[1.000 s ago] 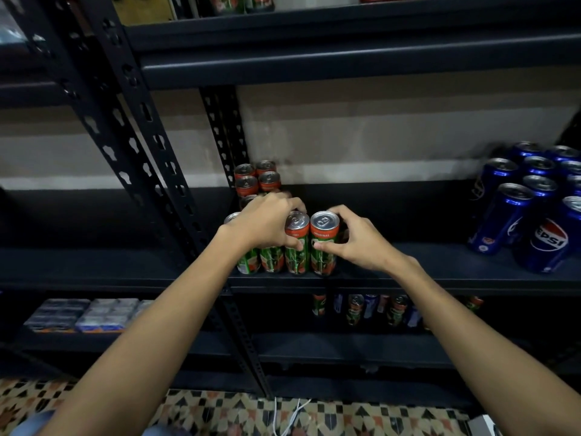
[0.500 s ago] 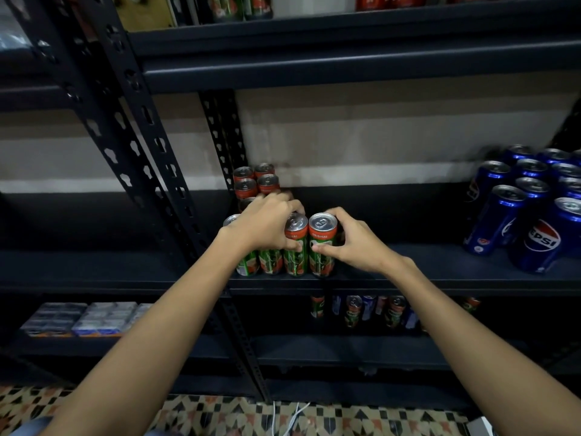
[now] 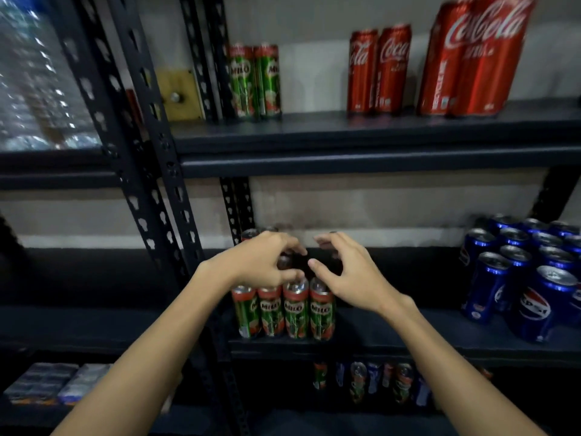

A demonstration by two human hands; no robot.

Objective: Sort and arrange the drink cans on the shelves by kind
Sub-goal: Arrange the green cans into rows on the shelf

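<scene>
— Hands? 
— Left hand [image 3: 264, 262] and right hand [image 3: 349, 278] both raised just above the Milo row [image 3: 284, 311], fingers loosely curled and spread, pinching nothing. No contact visible with any can.

— And the cans? 
— Four in the front row, upright and touching side by side, directly under both palms on the middle shelf [image 3: 408, 344]. More rows behind, beyond the fingertips, mostly hidden. Two stray Milo cans [image 3: 254, 81] on the shelf above, up and slightly left of the hands, near the Coke cans [image 3: 380, 69]. Pepsi cans [image 3: 518, 272] well off to the right hand's side.

— Handling? 
— Probably full, so fairly heavy for slim cans; rigid walls, smooth and likely a bit slippery. Tall and narrow, so easy to topple when nudged near the rim.

— Where to take hold? 
— Around the mid-body, thumb opposite fingers. For squaring up a row, flat pressure low on the sides.

— Next? 
— Likely fetching the strays from above.
</scene>
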